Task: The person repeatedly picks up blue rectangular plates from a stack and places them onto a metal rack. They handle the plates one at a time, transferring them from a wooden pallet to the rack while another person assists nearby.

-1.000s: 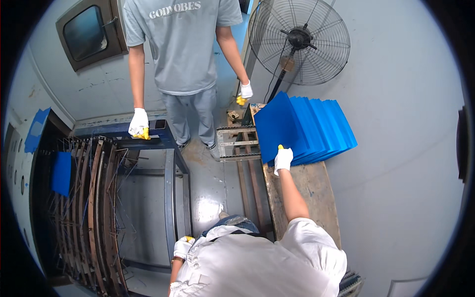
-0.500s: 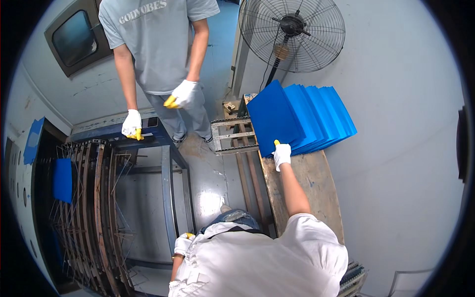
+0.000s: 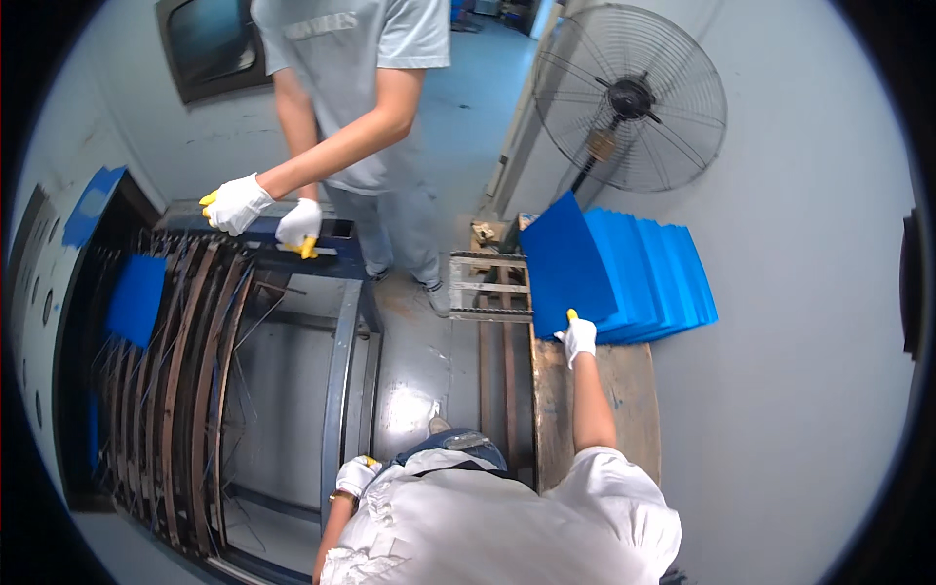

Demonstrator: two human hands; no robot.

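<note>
My right hand [image 3: 578, 339], in a white glove with yellow fingertips, pinches the near corner of the front blue sheet [image 3: 568, 265], its thumb on the sheet's face. That sheet leans on a fanned stack of similar blue sheets [image 3: 663, 278] on a worn wooden bench [image 3: 624, 400]. My left hand [image 3: 358, 476], gloved the same way, hangs beside my hip near a metal frame; its fingers are mostly hidden.
Opposite me stands a person [image 3: 341, 117] in grey, gloved hands over a rack [image 3: 200, 380] of rusty bars and wires. A blue sheet [image 3: 136, 300] rests in that rack. A slatted metal grid [image 3: 490, 288] juts from the bench. Behind the stack stands a large fan [image 3: 631, 97].
My view has shifted, so the scene sits lower and further right. The other person's hands have moved left over the rack, one arm crossing the other. My right hand stays at the sheet's corner.
</note>
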